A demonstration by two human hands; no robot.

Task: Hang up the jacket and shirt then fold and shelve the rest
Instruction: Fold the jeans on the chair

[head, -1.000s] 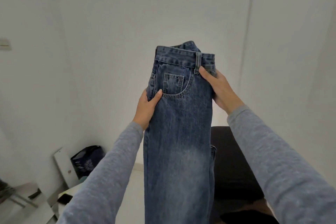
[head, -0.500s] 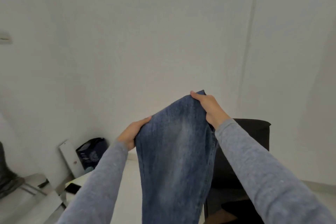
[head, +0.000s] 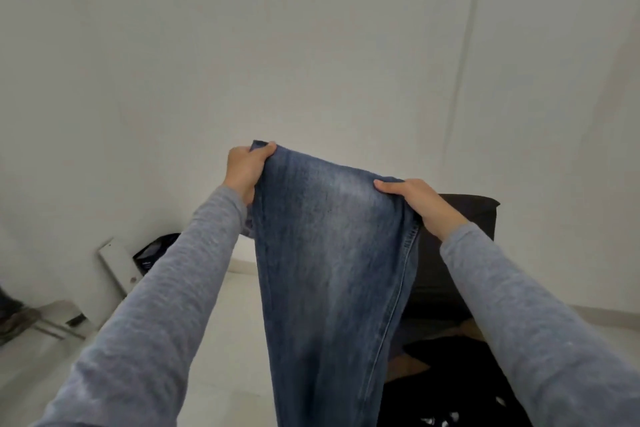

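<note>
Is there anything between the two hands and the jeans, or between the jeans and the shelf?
Nothing stands between them: the left hand and the right hand both grip the upper edge of the jeans directly. No shelf is in view, so that path cannot be judged.

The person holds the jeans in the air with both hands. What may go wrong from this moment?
The left hand grips the jeans higher than the right hand, so the fold may come out crooked. The lower end hangs out of view and may drag on the floor. It also hangs beside the dark clothes on the black chair and may catch them.
</note>
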